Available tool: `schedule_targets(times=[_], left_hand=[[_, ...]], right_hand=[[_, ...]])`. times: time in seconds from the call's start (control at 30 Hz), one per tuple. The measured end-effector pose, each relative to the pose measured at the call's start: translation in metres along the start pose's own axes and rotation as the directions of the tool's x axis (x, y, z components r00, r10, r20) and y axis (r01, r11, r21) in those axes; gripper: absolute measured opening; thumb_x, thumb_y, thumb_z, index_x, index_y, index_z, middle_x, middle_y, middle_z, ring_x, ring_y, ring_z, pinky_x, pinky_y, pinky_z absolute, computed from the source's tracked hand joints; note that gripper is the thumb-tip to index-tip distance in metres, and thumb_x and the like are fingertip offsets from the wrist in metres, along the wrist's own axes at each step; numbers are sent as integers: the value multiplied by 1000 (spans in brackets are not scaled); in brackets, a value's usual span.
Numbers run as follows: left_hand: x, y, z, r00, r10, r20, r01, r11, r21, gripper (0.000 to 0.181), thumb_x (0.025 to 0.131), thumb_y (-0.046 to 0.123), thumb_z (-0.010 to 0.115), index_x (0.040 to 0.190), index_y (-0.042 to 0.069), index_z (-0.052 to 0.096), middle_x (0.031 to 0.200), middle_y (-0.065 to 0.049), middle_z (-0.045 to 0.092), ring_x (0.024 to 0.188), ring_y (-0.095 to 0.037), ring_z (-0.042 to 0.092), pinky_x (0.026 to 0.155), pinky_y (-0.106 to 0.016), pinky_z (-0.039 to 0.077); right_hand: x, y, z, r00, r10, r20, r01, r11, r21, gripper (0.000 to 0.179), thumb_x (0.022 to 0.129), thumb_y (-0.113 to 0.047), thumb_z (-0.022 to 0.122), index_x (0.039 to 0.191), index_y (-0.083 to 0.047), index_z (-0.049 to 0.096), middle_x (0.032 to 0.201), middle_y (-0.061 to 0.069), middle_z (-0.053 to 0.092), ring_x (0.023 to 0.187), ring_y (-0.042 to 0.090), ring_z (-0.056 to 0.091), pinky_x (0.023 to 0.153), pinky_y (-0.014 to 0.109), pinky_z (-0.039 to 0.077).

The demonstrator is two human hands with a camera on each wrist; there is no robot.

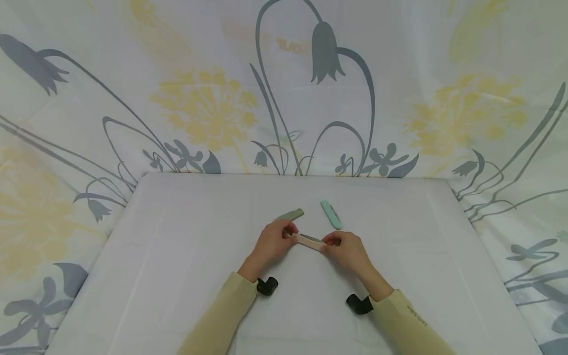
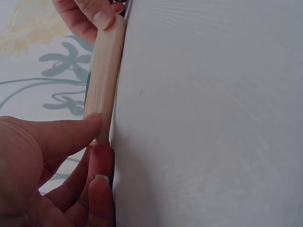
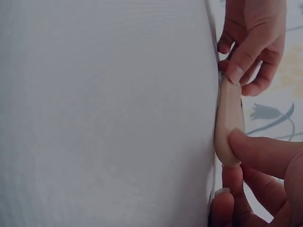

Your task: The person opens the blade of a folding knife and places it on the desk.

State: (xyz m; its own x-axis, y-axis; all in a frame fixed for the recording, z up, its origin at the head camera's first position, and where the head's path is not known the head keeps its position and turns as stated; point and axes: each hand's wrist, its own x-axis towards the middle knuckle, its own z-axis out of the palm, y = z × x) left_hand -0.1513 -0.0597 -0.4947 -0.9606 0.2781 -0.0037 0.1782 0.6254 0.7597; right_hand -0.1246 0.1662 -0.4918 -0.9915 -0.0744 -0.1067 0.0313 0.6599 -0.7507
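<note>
Both hands hold a beige folding knife (image 1: 309,242), folded, with a grey strip along its far edge in the head view. My left hand (image 1: 273,242) pinches its left end between thumb and fingers. At the other end, the thumb and fingers of my right hand (image 1: 349,250) pinch the handle. Fine lines run along the beige handle (image 2: 105,71) in the left wrist view; the right wrist view shows its rounded end (image 3: 228,146). Just beyond the left hand lies a green folding knife (image 1: 293,214), partly hidden by that hand. A mint folding knife (image 1: 331,215) lies farther back, beyond the right hand.
A white cloth covers the table (image 1: 191,236). Behind and at the sides hangs a floral curtain (image 1: 284,98), meeting the table's back edge. Black wrist cameras (image 1: 267,286) sit at the cuffs of both light yellow sleeves (image 1: 222,315).
</note>
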Motion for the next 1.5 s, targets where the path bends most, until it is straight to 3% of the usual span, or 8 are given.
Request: schedule_targets(times=[0.33,0.53,0.7,0.9,1.03,1.13,1.27,1.5], left_hand=[[-6,-2,-3,1000,11,-24,-14,994,-110,9,91,11,71,99,14,69,99,3,66,87,-11,66,80,-33,51],[-11,5,-6,992,50,-116,-88,933,-349,14,90,3,72,103,5,68,105,-7,67,91,-20,71,81,-34,55],[-16,18,-8,981,87,-173,-157,881,-447,15,89,4,75,102,3,67,104,-10,67,93,-24,70,77,-29,56],[-19,37,-11,981,88,-171,-159,872,-464,16,91,4,72,105,0,67,108,-13,67,99,-27,68,77,-26,55],[-28,60,-24,984,88,-153,-154,853,-499,16,91,0,71,106,-5,66,107,-17,67,101,-31,67,78,-24,54],[-33,72,-31,986,87,-144,-152,832,-534,16,91,-2,70,106,-6,65,106,-18,67,100,-33,67,78,-23,54],[-26,59,-19,988,70,-138,-136,822,-552,22,90,-1,71,111,-4,64,108,-18,66,99,-33,67,78,-23,54],[-21,40,-2,992,105,-75,-128,862,-490,27,89,11,77,112,6,65,108,-9,67,95,-24,68,75,-26,54]], right_hand=[[-4,-4,0,1000,7,-27,-5,999,50,11,84,-11,80,94,-9,77,84,-1,70,78,15,62,70,32,48],[-9,-9,0,1000,-23,18,20,988,150,11,84,-10,80,95,-9,75,85,-1,70,79,15,63,69,31,50],[-12,-9,2,992,-112,63,97,973,209,17,88,-21,78,101,-10,76,90,-2,73,83,15,64,68,31,49],[-16,-13,1,988,-152,21,143,961,236,17,89,-26,77,97,-12,80,90,-2,74,83,13,64,69,29,49],[-18,-19,3,992,-123,10,115,948,297,14,88,-22,78,95,-10,80,92,0,75,84,13,64,72,28,50],[-20,-24,6,997,-75,10,67,933,355,12,87,-19,78,95,-9,80,91,0,74,83,14,64,72,28,50],[-23,-29,11,1000,-17,4,13,909,416,10,87,-16,78,92,-7,79,85,2,73,77,18,63,67,29,49],[-24,-37,11,995,79,-62,-26,799,601,14,92,-8,72,98,4,74,89,9,72,83,18,68,72,29,57]])
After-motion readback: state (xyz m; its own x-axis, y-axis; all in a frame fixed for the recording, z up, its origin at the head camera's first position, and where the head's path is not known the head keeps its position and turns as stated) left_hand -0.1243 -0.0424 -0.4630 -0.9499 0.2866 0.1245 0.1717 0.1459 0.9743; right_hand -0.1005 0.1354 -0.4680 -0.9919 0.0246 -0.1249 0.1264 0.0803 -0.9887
